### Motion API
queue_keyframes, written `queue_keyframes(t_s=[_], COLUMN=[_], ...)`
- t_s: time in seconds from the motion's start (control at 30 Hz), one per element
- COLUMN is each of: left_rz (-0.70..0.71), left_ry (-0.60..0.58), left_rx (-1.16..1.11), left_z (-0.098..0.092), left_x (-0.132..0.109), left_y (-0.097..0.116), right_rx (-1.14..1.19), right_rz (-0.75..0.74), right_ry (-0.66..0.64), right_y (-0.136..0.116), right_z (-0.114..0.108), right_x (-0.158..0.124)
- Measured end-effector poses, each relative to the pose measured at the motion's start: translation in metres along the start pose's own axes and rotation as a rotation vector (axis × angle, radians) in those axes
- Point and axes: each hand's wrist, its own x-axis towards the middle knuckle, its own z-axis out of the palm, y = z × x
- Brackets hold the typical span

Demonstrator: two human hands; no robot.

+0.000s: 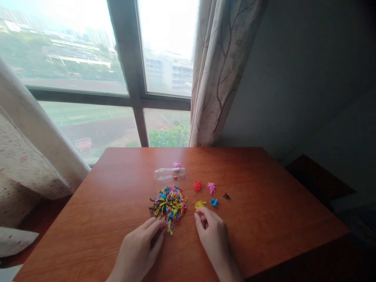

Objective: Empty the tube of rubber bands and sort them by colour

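A mixed heap of small coloured rubber bands (169, 203) lies mid-table, in yellow, black, blue, pink and red. At its near left edge, my left hand (143, 243) has thumb and forefinger closed together against the bands; what lies between the tips is hidden. To the right, my right hand (213, 231) is curled with its fingertips pinched just below a small yellow bunch (200, 204). Anything in that pinch is too small to make out. Around it sit separate bunches: red (197, 186), pink (210, 188), blue (214, 202) and black (226, 196).
A clear plastic bottle (167, 173) lies on its side behind the heap, with a pink-purple bunch (177, 165) by its right end. The brown wooden table (264, 219) reaches toward a window (164, 78) with a curtain (217, 74) on its right side.
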Motion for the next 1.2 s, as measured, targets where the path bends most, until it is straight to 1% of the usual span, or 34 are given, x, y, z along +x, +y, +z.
queue_keyframes(t_s=[0.17,0.33,0.5,0.67,0.9,1.2], left_rz=[-0.005,-0.006,-0.012,0.003,0.015,-0.004], left_ry=[-0.008,-0.015,-0.048,-0.062,-0.02,0.012], left_rx=[-0.016,0.015,0.071,0.069,0.03,-0.097], left_z=[-0.002,-0.002,-0.002,-0.002,0.0,-0.004], left_x=[0.001,0.001,0.002,0.003,0.001,0.002], left_y=[0.002,0.004,0.007,0.007,0.003,0.002], right_rx=[-0.012,-0.03,-0.052,-0.048,-0.041,-0.05], right_rz=[-0.068,-0.123,-0.138,-0.148,-0.137,-0.152], right_ry=[-0.09,-0.118,-0.157,-0.173,-0.196,-0.187], right_y=[-0.018,-0.027,-0.029,-0.029,-0.027,-0.03], right_z=[0.009,0.011,0.008,0.007,0.007,0.005], right_x=[-0.009,-0.012,-0.012,-0.012,-0.013,-0.012])
